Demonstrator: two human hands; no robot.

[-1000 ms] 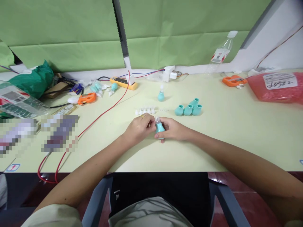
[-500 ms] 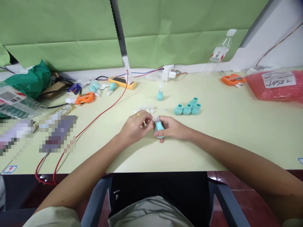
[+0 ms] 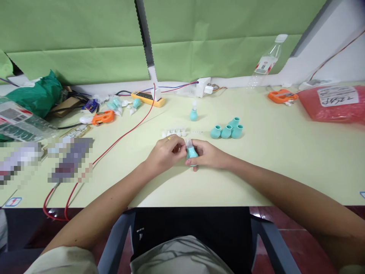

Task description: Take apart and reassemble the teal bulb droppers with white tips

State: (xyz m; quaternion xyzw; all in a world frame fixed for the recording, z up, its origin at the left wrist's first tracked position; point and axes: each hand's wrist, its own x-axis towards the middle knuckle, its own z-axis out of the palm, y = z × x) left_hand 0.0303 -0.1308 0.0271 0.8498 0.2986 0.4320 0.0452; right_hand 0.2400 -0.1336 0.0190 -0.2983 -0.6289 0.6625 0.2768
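Observation:
My right hand (image 3: 210, 154) is wrapped round a teal rubber bulb (image 3: 192, 152), which stands nearly upright with a clear plastic nozzle (image 3: 189, 143) at its mouth. Beside the nozzle, my left hand (image 3: 167, 153) has thumb and forefinger pinched together; whatever is between them is too small to make out. Just beyond my hands lie several white-and-clear plastic nozzles (image 3: 179, 133) in a cluster and a row of tiny clear pieces (image 3: 196, 132). Several teal bulbs with open mouths (image 3: 226, 131) are grouped to the right. Farther back stands another teal bulb fitted with a clear top (image 3: 193, 115).
At the left are a red cable (image 3: 125, 134), an orange-handled tool (image 3: 103, 118), a yellow multimeter (image 3: 146, 99) and a green plastic bag (image 3: 42, 95). To the right are an orange tool (image 3: 281, 96), a pink package (image 3: 330, 108) and a clear bottle (image 3: 266, 62).
My left fingers have shifted slightly right, closer against the clear nozzle. My right hand keeps its grip on the teal bulb. The whole view has moved a little.

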